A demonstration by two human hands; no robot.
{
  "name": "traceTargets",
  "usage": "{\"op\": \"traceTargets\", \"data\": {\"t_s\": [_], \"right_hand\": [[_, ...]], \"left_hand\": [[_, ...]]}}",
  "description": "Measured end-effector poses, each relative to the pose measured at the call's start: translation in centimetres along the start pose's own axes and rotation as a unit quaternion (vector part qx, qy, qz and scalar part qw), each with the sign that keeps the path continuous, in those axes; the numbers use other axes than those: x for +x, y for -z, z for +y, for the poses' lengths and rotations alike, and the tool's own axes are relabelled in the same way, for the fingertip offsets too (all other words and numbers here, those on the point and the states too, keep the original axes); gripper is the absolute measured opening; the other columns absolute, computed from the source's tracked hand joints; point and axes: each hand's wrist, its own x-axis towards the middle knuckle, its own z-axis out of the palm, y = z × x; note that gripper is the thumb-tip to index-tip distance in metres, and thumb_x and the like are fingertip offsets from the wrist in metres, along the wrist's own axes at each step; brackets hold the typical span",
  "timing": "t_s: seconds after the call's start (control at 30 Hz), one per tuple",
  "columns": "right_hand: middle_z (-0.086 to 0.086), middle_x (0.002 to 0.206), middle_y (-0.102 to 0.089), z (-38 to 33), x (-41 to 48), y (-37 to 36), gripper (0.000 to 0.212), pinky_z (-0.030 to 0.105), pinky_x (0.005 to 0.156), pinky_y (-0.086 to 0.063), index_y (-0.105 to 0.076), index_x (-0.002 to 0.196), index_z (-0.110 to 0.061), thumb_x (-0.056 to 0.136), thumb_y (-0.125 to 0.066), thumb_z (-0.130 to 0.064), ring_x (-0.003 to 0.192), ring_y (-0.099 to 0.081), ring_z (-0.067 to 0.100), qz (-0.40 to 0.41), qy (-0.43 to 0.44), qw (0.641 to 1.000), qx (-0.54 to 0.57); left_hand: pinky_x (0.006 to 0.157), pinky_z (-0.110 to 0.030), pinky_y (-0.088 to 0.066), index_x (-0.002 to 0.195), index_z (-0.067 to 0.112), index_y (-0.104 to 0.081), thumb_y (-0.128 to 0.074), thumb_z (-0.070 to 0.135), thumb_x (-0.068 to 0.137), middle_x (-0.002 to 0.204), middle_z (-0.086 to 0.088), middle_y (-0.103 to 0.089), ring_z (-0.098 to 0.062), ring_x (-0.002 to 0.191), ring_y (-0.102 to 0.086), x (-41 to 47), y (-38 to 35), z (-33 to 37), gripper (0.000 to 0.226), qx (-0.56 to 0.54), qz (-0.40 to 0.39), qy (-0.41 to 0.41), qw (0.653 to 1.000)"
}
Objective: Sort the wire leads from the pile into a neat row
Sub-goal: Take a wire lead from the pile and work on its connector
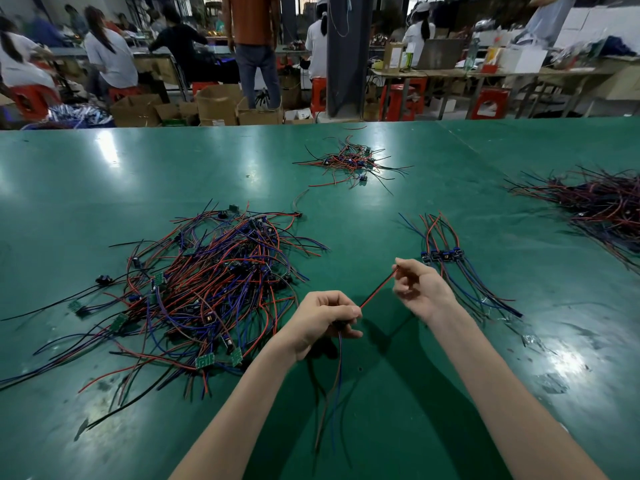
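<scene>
Wire lead (377, 287) at lower centre, stretched between hands: left hand (325, 320) clamped on connector end, probably; right hand (420, 289) pinching red tip. Light, limp, tangle-prone; grip at connector. Row (443, 254) right of centre.

Red wire (377, 287), green table (138, 174)

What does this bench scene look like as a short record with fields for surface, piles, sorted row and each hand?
surface: glossy green table
main pile: tangled red, blue and black wire leads, left of hands
sorted row: leads with blue connectors, side by side, right of hands
left hand: gripping a lead, loose ends hanging
right hand: pinching that lead's red wire
</scene>
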Motion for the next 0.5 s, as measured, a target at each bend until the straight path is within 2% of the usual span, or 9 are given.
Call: {"op": "traceTargets", "data": {"t_s": [0.07,0.1,0.13,0.2,0.27,0.4,0.47,0.5], "right_hand": [[0.010,0.060,-0.052,0.2,0.2,0.1,0.019,0.018,0.036,-0.033,-0.058,0.066,0.000,0.084,-0.062,0.001,0.039,-0.042,0.008,0.023,0.133,0.984,-0.115],[0.009,0.059,-0.052,0.4,0.2,0.3,0.020,0.020,0.039,-0.035,-0.059,0.065,-0.001,0.084,-0.065,-0.001,0.042,-0.043,0.010,0.025,0.196,0.963,-0.182],[0.007,0.058,-0.053,0.6,0.3,0.5,0.022,0.021,0.044,-0.037,-0.060,0.064,-0.003,0.085,-0.067,-0.005,0.046,-0.043,0.012,0.028,0.254,0.932,-0.257],[0.001,0.058,-0.053,0.9,0.4,0.7,0.023,0.021,0.054,-0.038,-0.061,0.065,-0.006,0.086,-0.068,-0.012,0.054,-0.045,0.013,0.045,0.358,0.846,-0.393],[0.000,0.063,-0.054,1.1,0.4,0.7,0.023,0.018,0.057,-0.036,-0.059,0.067,-0.006,0.086,-0.068,-0.012,0.058,-0.045,0.012,0.050,0.452,0.761,-0.464],[0.006,0.070,-0.051,1.8,0.7,1.0,0.023,0.027,0.057,-0.035,-0.054,0.068,0.001,0.087,-0.066,-0.005,0.060,-0.043,0.019,0.024,0.551,0.631,-0.547],[0.008,0.071,-0.050,2.3,0.9,1.1,0.022,0.030,0.057,-0.035,-0.053,0.069,0.001,0.087,-0.065,-0.004,0.061,-0.041,0.020,0.005,0.556,0.592,-0.584],[0.008,0.071,-0.050,2.5,0.9,1.1,0.022,0.032,0.057,-0.036,-0.053,0.070,0.001,0.087,-0.065,-0.004,0.061,-0.041,0.020,0.000,0.554,0.584,-0.594]], "left_hand": [[0.061,-0.031,-0.058,0.069,-0.001,-0.058,-0.059,-0.007,0.085,0.054,-0.004,-0.054,-0.010,0.048,-0.051,0.0,0.0,0.0,0.018,-0.010,-0.002,0.004,1.000],[0.061,-0.031,-0.058,0.069,-0.001,-0.059,-0.059,-0.008,0.085,0.054,-0.004,-0.055,-0.010,0.048,-0.051,0.0,0.0,0.1,0.017,-0.013,-0.004,0.006,1.000],[0.062,-0.032,-0.058,0.068,-0.001,-0.059,-0.060,-0.008,0.085,0.054,-0.005,-0.055,-0.011,0.048,-0.051,0.0,0.0,0.1,0.018,-0.013,-0.005,0.007,1.000],[0.062,-0.032,-0.058,0.068,-0.001,-0.060,-0.060,-0.007,0.085,0.055,-0.005,-0.056,-0.011,0.049,-0.052,0.0,0.0,0.1,0.018,-0.011,-0.005,0.012,1.000],[0.062,-0.033,-0.058,0.069,-0.001,-0.061,-0.060,-0.007,0.085,0.056,-0.005,-0.056,-0.012,0.049,-0.053,0.0,0.1,0.2,0.017,-0.012,-0.006,0.016,1.000],[0.062,-0.033,-0.058,0.069,-0.002,-0.060,-0.060,-0.006,0.085,0.055,-0.005,-0.057,-0.012,0.048,-0.054,-0.1,0.0,0.2,0.016,-0.011,-0.012,0.023,1.000],[0.061,-0.032,-0.058,0.069,-0.002,-0.059,-0.060,-0.006,0.085,0.054,-0.005,-0.057,-0.012,0.046,-0.054,-0.2,-0.1,0.2,0.016,-0.005,-0.012,0.029,0.999],[0.060,-0.031,-0.058,0.069,-0.002,-0.059,-0.059,-0.007,0.085,0.053,-0.005,-0.057,-0.012,0.045,-0.054,-0.3,-0.1,0.2,0.016,-0.002,-0.011,0.032,0.999]]}}
